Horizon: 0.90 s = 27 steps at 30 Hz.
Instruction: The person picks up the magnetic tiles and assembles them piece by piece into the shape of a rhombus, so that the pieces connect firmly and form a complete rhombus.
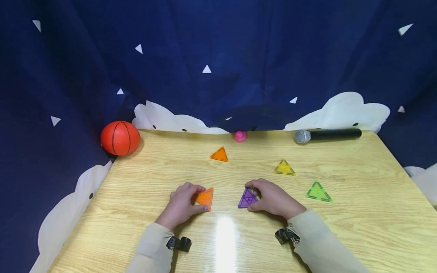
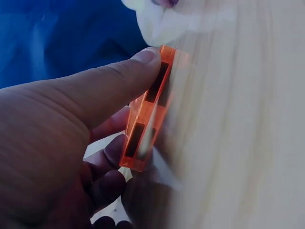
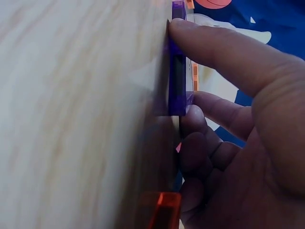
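My left hand pinches an orange triangular magnetic tile by its edges at the middle of the table. The left wrist view shows the thumb on one end of that orange tile, with dark magnet strips inside its edge. To the right, my right hand grips a purple triangular magnetic tile between thumb and fingers, its point facing away from me. Seen from the right wrist, the purple tile is edge-on, close to the tabletop. A gap separates the two held tiles.
Farther back lies another orange triangle tile; yellow and green ones lie right of it. A red ball, a pink rubber duck and a microphone line the far side of the wooden table, before a blue curtain.
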### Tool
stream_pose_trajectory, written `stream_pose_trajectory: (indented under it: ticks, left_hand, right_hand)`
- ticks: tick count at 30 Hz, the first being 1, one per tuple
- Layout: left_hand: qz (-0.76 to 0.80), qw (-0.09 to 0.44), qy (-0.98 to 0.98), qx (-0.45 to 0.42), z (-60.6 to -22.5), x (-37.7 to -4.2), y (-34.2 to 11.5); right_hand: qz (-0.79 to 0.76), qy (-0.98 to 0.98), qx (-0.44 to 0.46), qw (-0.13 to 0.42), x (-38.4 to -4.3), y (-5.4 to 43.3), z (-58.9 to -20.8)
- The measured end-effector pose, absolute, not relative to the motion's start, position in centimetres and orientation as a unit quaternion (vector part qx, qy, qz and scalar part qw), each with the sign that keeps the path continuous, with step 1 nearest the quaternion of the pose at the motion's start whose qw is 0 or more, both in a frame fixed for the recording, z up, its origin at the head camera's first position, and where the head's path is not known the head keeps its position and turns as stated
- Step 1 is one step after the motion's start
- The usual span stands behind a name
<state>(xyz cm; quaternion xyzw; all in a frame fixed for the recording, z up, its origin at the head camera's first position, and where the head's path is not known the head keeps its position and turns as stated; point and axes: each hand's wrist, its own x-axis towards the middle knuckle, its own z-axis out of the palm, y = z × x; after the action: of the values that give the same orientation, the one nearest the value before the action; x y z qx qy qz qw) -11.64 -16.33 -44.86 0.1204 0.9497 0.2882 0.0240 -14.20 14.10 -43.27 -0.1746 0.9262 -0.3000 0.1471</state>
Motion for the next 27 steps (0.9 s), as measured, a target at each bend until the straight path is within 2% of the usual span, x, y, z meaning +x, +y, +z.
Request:
stream_pose_trajectory:
  ticks: [18,27]
  left_hand:
    - [0.373,0.038,0.911,0.172,-45.4,-12.2,-14.7]
    - [0.473,0.030,0.871,0.129,-45.5,-12.3,-14.3]
  right_hand:
    - [-0.300,0.927,-0.169,0.148,-14.3,14.1,-43.2]
    - [-0.298,0.927,-0.174,0.145,-14.4,14.1,-43.4]
